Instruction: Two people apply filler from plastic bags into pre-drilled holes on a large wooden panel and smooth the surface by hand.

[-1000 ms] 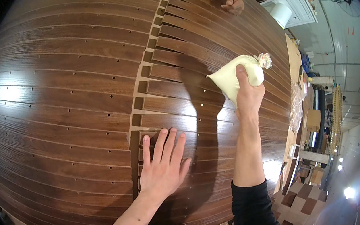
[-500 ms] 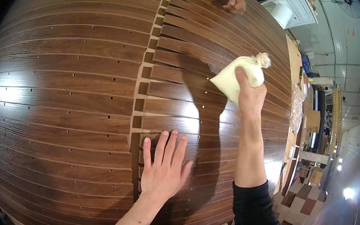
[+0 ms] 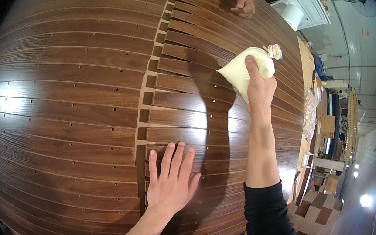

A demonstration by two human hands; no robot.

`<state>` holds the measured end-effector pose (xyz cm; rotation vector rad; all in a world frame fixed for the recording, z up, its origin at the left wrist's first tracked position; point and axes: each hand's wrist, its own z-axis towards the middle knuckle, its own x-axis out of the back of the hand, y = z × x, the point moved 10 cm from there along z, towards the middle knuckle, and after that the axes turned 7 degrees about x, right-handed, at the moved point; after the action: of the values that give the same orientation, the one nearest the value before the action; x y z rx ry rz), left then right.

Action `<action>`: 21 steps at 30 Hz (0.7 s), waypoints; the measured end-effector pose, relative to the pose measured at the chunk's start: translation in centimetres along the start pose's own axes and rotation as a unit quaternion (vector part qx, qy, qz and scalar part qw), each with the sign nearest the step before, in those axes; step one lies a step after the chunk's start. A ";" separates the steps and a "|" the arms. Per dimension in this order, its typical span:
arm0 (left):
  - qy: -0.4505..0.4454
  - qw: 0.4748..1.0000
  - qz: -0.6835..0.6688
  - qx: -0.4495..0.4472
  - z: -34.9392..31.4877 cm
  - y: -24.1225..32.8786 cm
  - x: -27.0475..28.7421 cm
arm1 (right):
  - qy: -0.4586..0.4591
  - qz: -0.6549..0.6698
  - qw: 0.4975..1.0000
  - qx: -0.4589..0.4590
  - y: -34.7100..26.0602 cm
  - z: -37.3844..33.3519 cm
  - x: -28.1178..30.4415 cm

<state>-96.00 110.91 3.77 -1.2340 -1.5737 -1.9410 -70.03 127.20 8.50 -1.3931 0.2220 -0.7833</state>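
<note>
My right hand (image 3: 259,85) is closed round a tied plastic bag (image 3: 241,69) full of pale cream-yellow paste, likely glue. The bag's pointed tip is at a small hole in a dark brown wood-grain strip (image 3: 176,114), and a knotted end with a reddish band sticks out on the right. Several whitish dots (image 3: 214,101) mark the holes in a row nearer to me. My left hand (image 3: 170,180) lies flat, palm down and fingers spread, on the strips beside a slotted gap. It holds nothing.
Long drilled strips (image 3: 69,104) fill the left side, parted from the right ones by pale-edged slots (image 3: 144,115). At the far end are another person's hand (image 3: 243,7) and a white cylinder (image 3: 292,16). Clear plastic wrap (image 3: 309,107) lies along the right edge.
My right hand has carried the bag's tip one hole farther away along the row. A fresh whitish dot shows where the tip was. My left hand stays resting on the strips.
</note>
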 end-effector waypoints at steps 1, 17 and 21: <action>-0.001 1.000 0.000 0.000 0.0 0.0 0.0 | 0.000 0.000 1.000 -0.001 0.0 0.0 -0.1; 0.002 1.000 -0.012 -0.003 0.0 -0.2 0.4 | 0.021 -0.023 0.999 -0.007 -0.6 1.1 1.0; -0.009 1.000 0.000 0.004 0.0 -0.4 0.2 | 0.027 0.021 0.999 0.005 0.0 2.3 0.2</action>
<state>-96.39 111.03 3.65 -1.2508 -1.5889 -1.9272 -68.59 128.95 9.07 -1.3555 0.2879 -0.7875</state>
